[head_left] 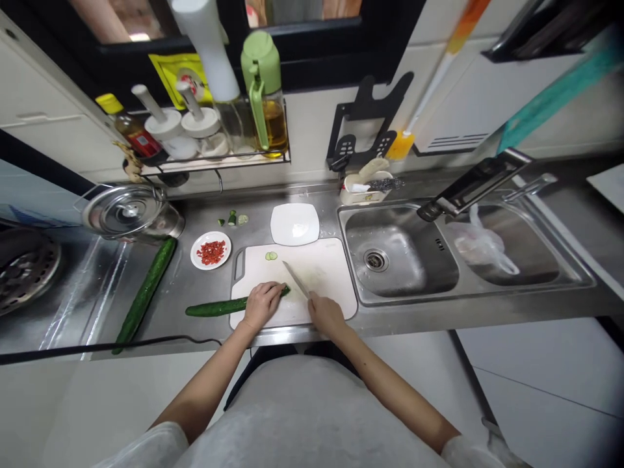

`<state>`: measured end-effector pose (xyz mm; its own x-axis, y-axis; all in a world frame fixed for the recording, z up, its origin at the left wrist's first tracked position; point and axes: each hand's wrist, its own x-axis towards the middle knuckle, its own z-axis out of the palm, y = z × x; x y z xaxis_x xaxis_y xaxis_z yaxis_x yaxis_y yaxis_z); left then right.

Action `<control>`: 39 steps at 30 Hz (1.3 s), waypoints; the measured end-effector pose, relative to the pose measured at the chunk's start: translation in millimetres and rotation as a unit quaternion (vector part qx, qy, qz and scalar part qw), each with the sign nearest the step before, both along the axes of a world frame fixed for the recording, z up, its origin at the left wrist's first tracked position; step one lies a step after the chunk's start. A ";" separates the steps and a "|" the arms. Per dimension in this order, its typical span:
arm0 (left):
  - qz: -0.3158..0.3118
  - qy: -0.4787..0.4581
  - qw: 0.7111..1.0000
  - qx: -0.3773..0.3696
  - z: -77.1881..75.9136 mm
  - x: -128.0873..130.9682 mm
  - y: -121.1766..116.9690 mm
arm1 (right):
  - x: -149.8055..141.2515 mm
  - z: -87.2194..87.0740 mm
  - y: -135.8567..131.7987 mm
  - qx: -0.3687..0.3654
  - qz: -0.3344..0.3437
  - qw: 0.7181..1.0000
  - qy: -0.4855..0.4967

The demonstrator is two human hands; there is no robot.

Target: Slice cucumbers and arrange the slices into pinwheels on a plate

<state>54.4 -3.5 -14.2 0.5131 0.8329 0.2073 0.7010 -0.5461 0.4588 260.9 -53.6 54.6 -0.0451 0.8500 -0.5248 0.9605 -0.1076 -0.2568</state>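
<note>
The hands [295, 309] hold a cucumber [214, 308] and knife [295, 278] (bottle label [144, 142] unreadable).

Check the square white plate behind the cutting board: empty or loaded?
Empty. The square white plate shows only bare, shiny surface; the cucumber slices lie on the cutting board.

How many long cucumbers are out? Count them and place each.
2: the loose cucumber lies on the counter at the left, one end beside the lidded pot; the held cucumber runs under the left hand, partly on the cutting board.
</note>
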 end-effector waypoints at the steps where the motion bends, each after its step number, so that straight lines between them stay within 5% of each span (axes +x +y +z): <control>1: 0.007 -0.006 1.000 -0.009 1.0 1.1 1.0 | 4.4 1.5 0.4 0.008 -0.004 1.000 -0.008; 10: 0.198 -0.186 0.961 -0.054 18.0 15.1 20.3 | 35.0 10.9 4.7 0.122 -0.018 0.986 -0.112; 19: 0.053 -0.043 0.996 -0.054 54.9 53.4 48.2 | 35.1 9.1 4.7 0.188 0.028 0.974 -0.121; 26: 0.029 -0.076 0.989 -0.122 51.6 59.8 53.4 | 36.1 7.8 0.2 0.182 0.041 0.975 -0.117; 33: 0.283 -0.077 0.923 -0.248 37.5 30.7 88.0 | 59.5 -3.8 -16.5 0.196 -0.002 0.973 -0.120; 39: 0.270 -0.011 0.921 -0.281 30.4 27.2 110.4 | 74.5 -15.0 -25.9 0.206 -0.033 0.973 -0.100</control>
<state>81.6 106.9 16.2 -0.0059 0.9442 -0.3294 0.7875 0.2074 0.5803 335.4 -79.5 39.5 0.0846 0.9876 -0.1319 0.9901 -0.0983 -0.1007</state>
